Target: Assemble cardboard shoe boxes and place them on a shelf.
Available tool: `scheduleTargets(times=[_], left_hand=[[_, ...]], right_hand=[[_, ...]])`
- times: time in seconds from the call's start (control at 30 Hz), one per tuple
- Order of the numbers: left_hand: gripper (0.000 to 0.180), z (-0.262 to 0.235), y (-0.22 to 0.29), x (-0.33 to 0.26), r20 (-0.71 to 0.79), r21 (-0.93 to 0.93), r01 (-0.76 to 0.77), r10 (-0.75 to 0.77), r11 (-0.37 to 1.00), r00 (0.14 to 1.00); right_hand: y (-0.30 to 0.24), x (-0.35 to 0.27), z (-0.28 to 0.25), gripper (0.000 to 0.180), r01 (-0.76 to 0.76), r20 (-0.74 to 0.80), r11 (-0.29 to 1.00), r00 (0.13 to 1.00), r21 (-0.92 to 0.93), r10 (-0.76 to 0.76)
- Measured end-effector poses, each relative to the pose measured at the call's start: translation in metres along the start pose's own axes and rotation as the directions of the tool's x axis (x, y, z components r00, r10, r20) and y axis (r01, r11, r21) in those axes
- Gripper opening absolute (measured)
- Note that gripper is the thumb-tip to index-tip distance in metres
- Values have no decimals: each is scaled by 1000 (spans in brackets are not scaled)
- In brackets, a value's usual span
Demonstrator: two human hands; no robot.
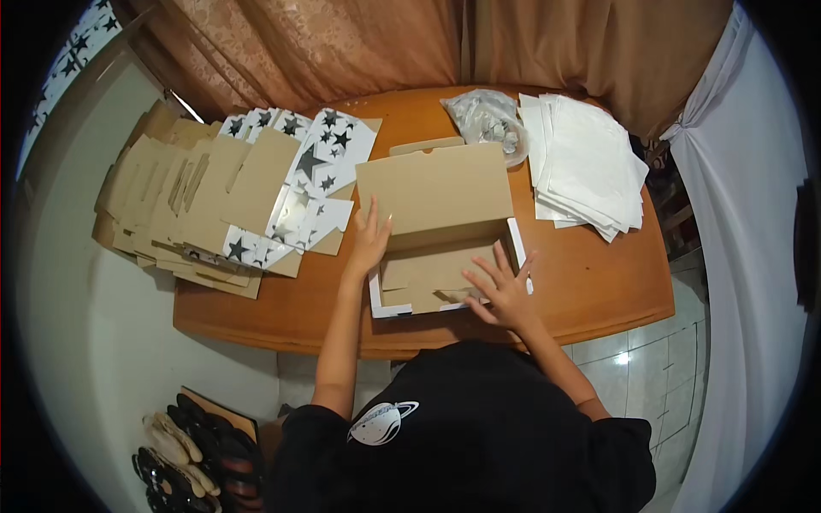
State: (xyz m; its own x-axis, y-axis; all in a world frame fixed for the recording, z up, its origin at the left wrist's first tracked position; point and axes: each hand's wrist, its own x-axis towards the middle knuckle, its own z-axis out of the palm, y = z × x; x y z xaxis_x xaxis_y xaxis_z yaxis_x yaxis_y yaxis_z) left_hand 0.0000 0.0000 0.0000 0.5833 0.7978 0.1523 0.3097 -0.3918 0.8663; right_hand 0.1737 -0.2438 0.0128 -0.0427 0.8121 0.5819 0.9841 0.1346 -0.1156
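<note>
In front of me on the wooden table stands a cardboard box (434, 192), brown inside with white edges, its lid tipped up at the back. My left hand (369, 239) rests at the box's left side near the lid's hinge, fingers stretched out. Over the front right corner, my right hand (505, 295) has its fingers spread, partly above the opening and beside the right wall. Neither hand grips anything. The bottom of the box shows bare brown cardboard, with a small flap or fold near the front that my right hand partly hides.
Flat folded cardboard boxes (214, 184), some printed with black stars, are piled at the table's left. A clear plastic bag (487, 115) with greyish contents lies behind the box. White paper sheets (586, 158) are stacked at the right. Shoes (205, 453) stand on the floor at lower left.
</note>
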Motion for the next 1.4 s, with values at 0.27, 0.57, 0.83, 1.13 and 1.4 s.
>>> scheduleTargets(times=[0.27, 0.57, 0.83, 1.13, 1.4], left_hand=[[61, 19, 21, -2, -101, 783, 165, -139, 600, 985], [63, 22, 63, -98, 72, 724, -117, 94, 680, 993], [63, 45, 60, -85, 111, 729, -181, 147, 661, 983], [58, 144, 119, 8, 365, 479, -593, 467, 648, 805], [54, 236, 123, 75, 646, 451, -782, 446, 431, 619]], right_hand=[[-2, -5, 6, 31, -151, 437, 987, 893, 55, 112], [3, 6, -6, 36, -296, 209, 953, 938, 58, 278], [14, 10, -6, 43, -427, 305, 902, 853, -56, 423], [85, 4, -15, 40, -697, -128, 711, 700, 92, 702], [167, -25, 7, 25, -852, -239, 521, 519, -59, 821]])
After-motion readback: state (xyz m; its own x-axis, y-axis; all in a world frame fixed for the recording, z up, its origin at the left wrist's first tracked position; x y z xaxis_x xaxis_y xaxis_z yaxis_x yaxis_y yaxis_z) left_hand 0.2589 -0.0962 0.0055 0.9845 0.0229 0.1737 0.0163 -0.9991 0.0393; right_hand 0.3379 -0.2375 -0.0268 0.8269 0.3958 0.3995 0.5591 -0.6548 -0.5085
